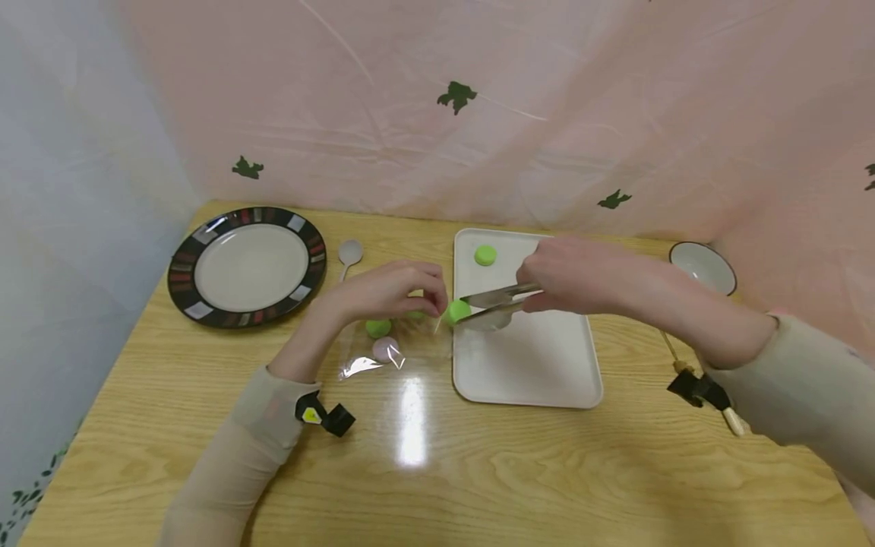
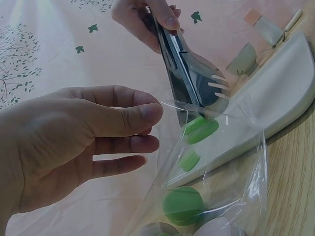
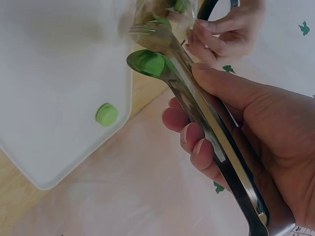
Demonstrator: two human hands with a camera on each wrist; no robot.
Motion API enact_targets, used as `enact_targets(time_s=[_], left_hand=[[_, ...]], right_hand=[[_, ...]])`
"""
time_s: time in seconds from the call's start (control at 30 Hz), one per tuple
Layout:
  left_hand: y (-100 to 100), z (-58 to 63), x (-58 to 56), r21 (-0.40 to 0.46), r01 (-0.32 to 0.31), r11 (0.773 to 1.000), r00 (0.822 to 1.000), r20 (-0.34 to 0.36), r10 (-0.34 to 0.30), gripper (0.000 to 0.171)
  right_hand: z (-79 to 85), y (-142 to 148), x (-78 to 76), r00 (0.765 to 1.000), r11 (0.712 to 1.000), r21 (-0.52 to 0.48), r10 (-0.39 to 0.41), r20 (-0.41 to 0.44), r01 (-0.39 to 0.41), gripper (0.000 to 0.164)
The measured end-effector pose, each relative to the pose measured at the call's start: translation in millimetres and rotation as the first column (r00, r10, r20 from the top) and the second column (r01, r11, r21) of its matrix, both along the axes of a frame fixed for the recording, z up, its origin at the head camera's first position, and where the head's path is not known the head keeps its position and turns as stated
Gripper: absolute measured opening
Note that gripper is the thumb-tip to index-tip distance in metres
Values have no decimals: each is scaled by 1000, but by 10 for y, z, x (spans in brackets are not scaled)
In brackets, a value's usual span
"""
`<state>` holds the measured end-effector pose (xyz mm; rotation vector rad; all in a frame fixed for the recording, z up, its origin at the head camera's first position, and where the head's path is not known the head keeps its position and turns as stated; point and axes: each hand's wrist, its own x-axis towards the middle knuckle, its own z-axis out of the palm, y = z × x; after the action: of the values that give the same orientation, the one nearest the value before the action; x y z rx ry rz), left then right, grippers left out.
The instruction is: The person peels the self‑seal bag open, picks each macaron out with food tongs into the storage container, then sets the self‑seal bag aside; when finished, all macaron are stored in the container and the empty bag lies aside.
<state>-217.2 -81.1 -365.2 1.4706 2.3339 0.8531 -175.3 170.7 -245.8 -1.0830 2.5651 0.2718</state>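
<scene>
Pink cloth (image 1: 383, 137) printed with dark green leaf shapes fills the top of the head frame, behind a pale wooden table (image 1: 478, 471). Near the middle of that frame, my left hand (image 1: 396, 292) pinches the edge of a clear bag (image 2: 246, 162) between thumb and forefinger, the other fingers loosely bent. My right hand (image 1: 567, 273), just right of centre, is clamped round metal tongs (image 1: 495, 296) that point left. Their ends close on a green macaron (image 1: 459, 311) at the mouth of the bag, beside my left fingertips; I cannot tell whether it is inside the film. My two hands are near each other but apart.

Below my left hand, the bag lies toward the table with a green macaron (image 1: 378, 327) and a pale pink one (image 1: 386, 349) in it. Under the tongs, right of centre, is a white tray (image 1: 522, 372), with another green macaron (image 1: 486, 255) near its upper left corner. Farther out, a spoon (image 1: 351, 252) lies above my left hand, partly hidden by it, and a dark-rimmed plate (image 1: 249, 266) sits at the left of the frame. At the right, beyond my forearm, are a white bowl (image 1: 702, 268) and, lower down, a brush (image 1: 734, 422) partly covered by my sleeve.
</scene>
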Motion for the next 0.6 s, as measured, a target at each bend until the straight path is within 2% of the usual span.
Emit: enact_targets(time_s=[0.23, 0.6], left_hand=[[-1, -11, -7, -3, -3, 1000, 1000, -7, 3, 7], [-4, -5, 0, 12, -7, 1000, 1000, -11, 7, 3]], right_hand=[[35, 148, -18, 1000, 1000, 18, -22, -18, 22, 15], [117, 374, -120, 990, 989, 55, -139, 8, 139, 12]])
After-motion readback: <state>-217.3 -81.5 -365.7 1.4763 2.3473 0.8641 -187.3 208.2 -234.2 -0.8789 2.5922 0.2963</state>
